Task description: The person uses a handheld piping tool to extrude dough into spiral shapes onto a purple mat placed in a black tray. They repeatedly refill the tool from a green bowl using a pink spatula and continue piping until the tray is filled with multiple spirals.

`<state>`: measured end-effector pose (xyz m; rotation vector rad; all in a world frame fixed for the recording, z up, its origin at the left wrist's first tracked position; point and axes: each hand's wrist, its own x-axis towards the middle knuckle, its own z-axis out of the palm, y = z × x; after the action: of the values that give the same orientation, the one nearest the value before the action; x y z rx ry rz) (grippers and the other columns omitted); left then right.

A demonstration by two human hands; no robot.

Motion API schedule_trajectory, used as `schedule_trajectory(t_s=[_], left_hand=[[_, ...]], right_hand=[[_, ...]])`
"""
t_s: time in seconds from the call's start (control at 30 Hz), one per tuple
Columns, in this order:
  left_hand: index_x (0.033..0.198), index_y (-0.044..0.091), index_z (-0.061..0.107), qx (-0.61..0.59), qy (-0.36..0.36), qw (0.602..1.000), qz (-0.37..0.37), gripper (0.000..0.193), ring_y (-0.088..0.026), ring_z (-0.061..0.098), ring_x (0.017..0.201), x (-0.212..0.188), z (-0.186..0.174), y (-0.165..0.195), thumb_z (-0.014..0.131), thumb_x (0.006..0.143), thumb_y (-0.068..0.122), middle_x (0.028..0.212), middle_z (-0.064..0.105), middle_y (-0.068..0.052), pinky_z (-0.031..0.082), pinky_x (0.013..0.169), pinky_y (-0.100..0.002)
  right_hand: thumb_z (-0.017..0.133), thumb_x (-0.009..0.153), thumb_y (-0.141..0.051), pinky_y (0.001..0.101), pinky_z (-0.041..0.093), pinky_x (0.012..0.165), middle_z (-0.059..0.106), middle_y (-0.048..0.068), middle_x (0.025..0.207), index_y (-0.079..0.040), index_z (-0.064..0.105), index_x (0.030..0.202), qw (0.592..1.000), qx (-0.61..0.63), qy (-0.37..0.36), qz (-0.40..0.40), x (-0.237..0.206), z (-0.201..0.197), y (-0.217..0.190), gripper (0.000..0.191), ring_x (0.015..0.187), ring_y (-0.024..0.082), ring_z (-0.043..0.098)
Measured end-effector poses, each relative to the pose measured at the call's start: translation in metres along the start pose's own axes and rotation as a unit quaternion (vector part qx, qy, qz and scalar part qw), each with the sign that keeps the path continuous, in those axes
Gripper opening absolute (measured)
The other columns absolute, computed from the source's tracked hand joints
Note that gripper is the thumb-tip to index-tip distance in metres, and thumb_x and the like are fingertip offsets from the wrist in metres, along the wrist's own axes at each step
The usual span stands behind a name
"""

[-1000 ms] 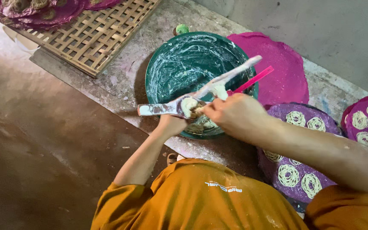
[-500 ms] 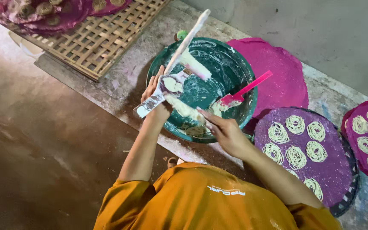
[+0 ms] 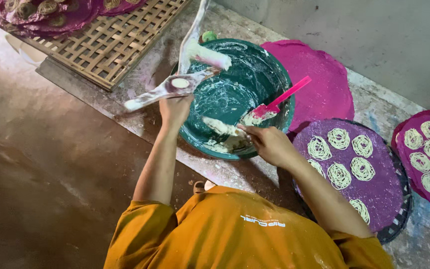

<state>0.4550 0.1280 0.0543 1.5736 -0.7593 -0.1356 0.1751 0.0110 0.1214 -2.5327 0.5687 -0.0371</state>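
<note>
Nearest the camera is the person's orange shirt, with a small strip of white lettering across the back. From it the right arm runs out to the right hand, which rests on the near rim of the green bowl; its fingers curl down into the white dough lying at the bowl's near side, and how tightly they grasp it cannot be told. The left hand is raised at the bowl's left edge, closed around the lower part of a dough-smeared press, a hinged tool whose two long handles stand spread apart, one pointing left over the floor, the other rising toward the top of the view, with a plug of dough on its arm above the bowl. Inside the bowl, the walls are streaked white and a pink spatula leans against the right rim, its blade down in the dough. Right of the person lies a round purple tray bearing coils of white noodle; a second such tray with coils sits farther right at the frame edge. Behind the bowl lies a plain pink mat. At the far left sits a woven bamboo rack, with more purple trays of coils on it.
</note>
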Motion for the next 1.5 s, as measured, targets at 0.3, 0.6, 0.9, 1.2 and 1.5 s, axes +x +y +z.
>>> schedule_trajectory(t_s=[0.3,0.6,0.9,1.2,1.5], left_hand=[[0.107,-0.006,0.069,-0.352,-0.382,0.808,-0.277,0.030,-0.024,0.066,0.085,-0.134,0.102,0.015,0.072,0.080,0.006,0.094,0.070,-0.016,0.054,0.073,-0.035],[0.116,0.003,0.065,-0.123,-0.567,0.814,0.012,0.048,-0.016,0.072,0.096,-0.166,0.127,0.174,0.086,0.079,0.025,0.104,0.075,-0.009,0.060,0.084,-0.036],[0.126,0.007,0.064,-0.186,-0.715,0.673,-0.026,0.041,-0.019,0.068,0.111,-0.239,0.193,0.188,0.076,0.090,0.025,0.117,0.070,-0.008,0.055,0.098,-0.034],[0.132,0.012,0.064,0.048,-0.605,0.781,0.148,0.064,-0.028,0.064,0.125,-0.231,0.237,0.202,0.081,0.082,0.047,0.132,0.068,-0.011,0.051,0.107,-0.040],[0.159,0.001,0.001,-0.115,-0.334,0.916,-0.192,0.098,-0.036,0.039,0.140,-0.336,0.247,0.078,0.066,0.085,0.001,0.156,0.024,-0.026,0.039,0.115,-0.051]], right_hand=[[0.070,0.097,-0.028,0.0546,0.053,0.102,0.037,0.024,0.159,-0.033,0.017,0.164,0.793,0.525,0.232,-0.203,-0.047,-0.045,0.022,0.085,0.132,0.042,0.057],[0.077,0.089,-0.038,0.0538,0.060,0.095,0.040,0.025,0.161,-0.027,0.032,0.160,0.854,0.387,0.264,-0.223,-0.216,-0.116,0.031,0.085,0.131,0.047,0.060],[0.060,0.099,-0.024,0.0461,0.051,0.115,0.054,0.029,0.149,-0.019,0.036,0.157,0.932,0.041,0.282,-0.224,-0.290,-0.059,0.046,0.063,0.142,0.044,0.056],[0.077,0.089,-0.034,0.0365,0.046,0.108,0.057,0.019,0.144,0.006,0.041,0.154,0.777,0.620,-0.069,0.082,-0.377,-0.056,0.137,0.085,0.129,0.026,0.056],[0.082,0.079,-0.021,0.0440,0.047,0.105,0.050,0.016,0.139,-0.002,0.032,0.153,0.768,0.566,0.277,0.109,-0.455,-0.028,0.168,0.091,0.126,0.028,0.054]])
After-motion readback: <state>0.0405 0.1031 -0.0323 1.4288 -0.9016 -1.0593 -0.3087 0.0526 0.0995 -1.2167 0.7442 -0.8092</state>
